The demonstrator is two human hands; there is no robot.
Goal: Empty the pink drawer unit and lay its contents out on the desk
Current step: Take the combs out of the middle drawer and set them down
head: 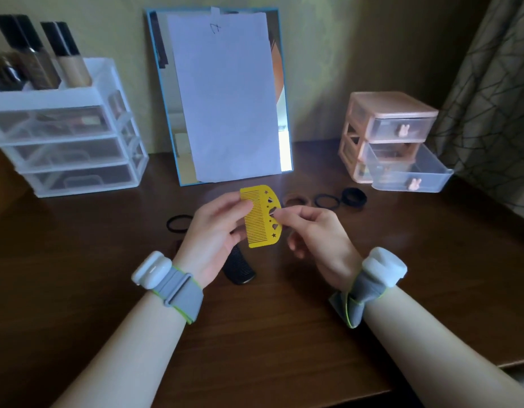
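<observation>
A yellow comb [259, 219] with star and heart cut-outs is held above the middle of the brown desk [269, 319]. My left hand [212, 234] pinches its toothed side and my right hand [316, 234] pinches its spine. The pink drawer unit [387, 113] stands at the back right, its clear middle drawer [413, 175] pulled out. A black comb [240, 267] lies on the desk beneath my left hand. Black hair ties lie left [178, 223] and right [327, 200] of my hands, beside a thicker stack of ties [354, 196] and a brownish tie [296, 199].
A blue-framed mirror [163, 113] covered by white paper leans on the wall at the back centre. A clear drawer organiser [66, 136] with cosmetic bottles on top stands at the back left. A patterned curtain [496, 98] hangs at the right. The desk's front edge runs lower right.
</observation>
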